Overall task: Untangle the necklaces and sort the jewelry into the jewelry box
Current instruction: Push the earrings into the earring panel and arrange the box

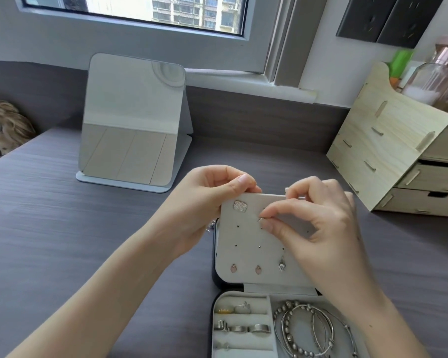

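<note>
Grey-brown wood-grain tabletop [62, 241] runs to a matching back ledge under a window [140, 11] at 12 o'clock; tower blocks show through the glass. A standing mirror [130, 120] sits at 10 o'clock and a pale wooden drawer organizer [388, 140] at 2 o'clock, with a glass jar [437, 81] on top of it. The jewelry box [233, 294] lies open at 6 o'clock, its near end cut off by the frame edge. Its earring panel [246, 236] is raised upright. The left hand [204, 200] grips the panel's top corner at 11 o'clock, thumb in front, fingers hidden behind. The right hand [321, 223] pinches a small silver earring [261, 220] between thumb and forefinger against the panel; its shape is too small to make out. The right hand covers the panel's 3 o'clock edge. On the panel: square stud [240, 205], pink drop earrings [233, 268], silver dangle [282, 264]. In the tray: rings [254, 328] at 9 o'clock, bangles [308, 329] at 3 o'clock. A blurred fluffy object [8, 125] at far 9 o'clock cannot be identified.
</note>
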Demonstrator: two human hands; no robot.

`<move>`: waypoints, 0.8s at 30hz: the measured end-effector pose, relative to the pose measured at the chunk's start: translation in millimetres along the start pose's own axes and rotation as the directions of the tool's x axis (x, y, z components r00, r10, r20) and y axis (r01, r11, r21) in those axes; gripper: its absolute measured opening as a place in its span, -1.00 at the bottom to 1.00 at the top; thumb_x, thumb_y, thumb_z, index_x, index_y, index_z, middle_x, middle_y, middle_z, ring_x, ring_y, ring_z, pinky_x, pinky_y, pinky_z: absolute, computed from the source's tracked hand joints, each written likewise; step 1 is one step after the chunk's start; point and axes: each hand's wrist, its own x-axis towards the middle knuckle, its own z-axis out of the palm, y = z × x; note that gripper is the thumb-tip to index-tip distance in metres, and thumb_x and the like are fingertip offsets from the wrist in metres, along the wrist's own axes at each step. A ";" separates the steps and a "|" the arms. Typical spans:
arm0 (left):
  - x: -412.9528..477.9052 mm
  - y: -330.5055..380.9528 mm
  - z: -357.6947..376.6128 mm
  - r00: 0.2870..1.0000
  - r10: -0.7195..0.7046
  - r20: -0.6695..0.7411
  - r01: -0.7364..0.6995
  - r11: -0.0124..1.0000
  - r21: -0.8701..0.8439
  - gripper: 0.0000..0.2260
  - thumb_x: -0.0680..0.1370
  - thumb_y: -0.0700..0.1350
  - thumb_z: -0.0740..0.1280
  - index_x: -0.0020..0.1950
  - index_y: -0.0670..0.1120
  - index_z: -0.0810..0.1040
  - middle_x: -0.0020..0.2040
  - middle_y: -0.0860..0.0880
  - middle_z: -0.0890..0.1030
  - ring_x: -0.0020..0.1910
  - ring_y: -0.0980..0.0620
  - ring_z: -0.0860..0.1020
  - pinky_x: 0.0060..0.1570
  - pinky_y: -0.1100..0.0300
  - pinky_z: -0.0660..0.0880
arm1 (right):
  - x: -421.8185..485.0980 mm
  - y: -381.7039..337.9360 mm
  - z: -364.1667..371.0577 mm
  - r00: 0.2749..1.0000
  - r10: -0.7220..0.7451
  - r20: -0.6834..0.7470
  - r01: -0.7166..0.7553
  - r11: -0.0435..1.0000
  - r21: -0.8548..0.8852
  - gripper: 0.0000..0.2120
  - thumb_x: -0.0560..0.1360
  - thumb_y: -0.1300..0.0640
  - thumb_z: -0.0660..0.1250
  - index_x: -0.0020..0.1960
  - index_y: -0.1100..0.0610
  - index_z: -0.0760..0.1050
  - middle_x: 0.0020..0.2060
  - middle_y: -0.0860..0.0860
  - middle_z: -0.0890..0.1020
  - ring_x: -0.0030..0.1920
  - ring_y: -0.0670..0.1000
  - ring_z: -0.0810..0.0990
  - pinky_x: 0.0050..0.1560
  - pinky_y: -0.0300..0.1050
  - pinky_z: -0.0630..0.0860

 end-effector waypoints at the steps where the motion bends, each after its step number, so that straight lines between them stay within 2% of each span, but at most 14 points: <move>1: -0.3 0.3 0.1 1.000 -0.001 -0.003 0.001 1.000 -0.003 -0.81 0.42 -0.06 0.32 -0.17 -0.17 0.60 -0.22 -0.05 0.65 -0.26 0.04 0.55 -0.26 0.24 0.47 | -0.5 0.5 0.0 1.000 0.016 0.001 -0.016 1.000 0.009 -0.88 0.37 -0.16 0.32 -0.19 -0.18 0.59 -0.18 -0.22 0.42 -0.07 -0.08 0.42 0.03 -0.19 0.20; 5: -1.0 1.4 -0.5 1.000 -0.024 -0.015 0.024 1.000 -0.002 -0.84 0.50 -0.12 0.31 -0.18 -0.16 0.61 -0.22 -0.05 0.65 -0.28 0.06 0.55 -0.26 0.23 0.46 | -0.3 1.6 -0.6 0.998 0.062 0.014 -0.062 0.997 0.055 -0.85 0.36 -0.19 0.30 -0.13 -0.19 0.56 -0.20 -0.22 0.44 -0.03 -0.10 0.45 0.07 -0.26 0.17; 9: -1.2 3.2 -1.6 0.999 -0.047 0.007 0.048 0.998 -0.048 -0.82 0.41 -0.07 0.33 -0.18 -0.18 0.61 -0.21 -0.05 0.67 -0.27 0.05 0.57 -0.27 0.25 0.51 | -0.2 2.5 -2.5 0.996 0.071 0.051 -0.075 0.994 0.084 -0.78 0.34 -0.23 0.29 -0.05 -0.22 0.53 -0.20 -0.22 0.44 0.00 -0.22 0.42 0.08 -0.24 0.20; 15: -3.4 5.9 -0.7 0.998 -0.056 0.040 0.058 0.996 -0.066 -0.84 0.39 -0.08 0.33 -0.22 -0.17 0.62 -0.24 -0.06 0.66 -0.30 0.06 0.58 -0.32 0.28 0.50 | -0.3 -2.3 -8.3 0.994 0.096 0.051 -0.101 0.988 0.117 -0.78 0.33 -0.23 0.29 -0.08 -0.19 0.53 -0.19 -0.15 0.46 0.03 -0.16 0.44 0.08 -0.11 0.26; 24: -4.8 7.6 0.5 0.997 -0.033 0.072 0.039 0.995 -0.088 -0.86 0.38 -0.09 0.34 -0.25 -0.16 0.61 -0.25 -0.06 0.66 -0.31 0.06 0.58 -0.31 0.29 0.51 | 1.6 -6.2 -18.1 0.993 0.091 0.079 -0.096 0.993 0.067 -0.78 0.32 -0.24 0.27 -0.10 -0.21 0.53 -0.18 -0.14 0.47 0.01 -0.20 0.44 0.06 -0.15 0.26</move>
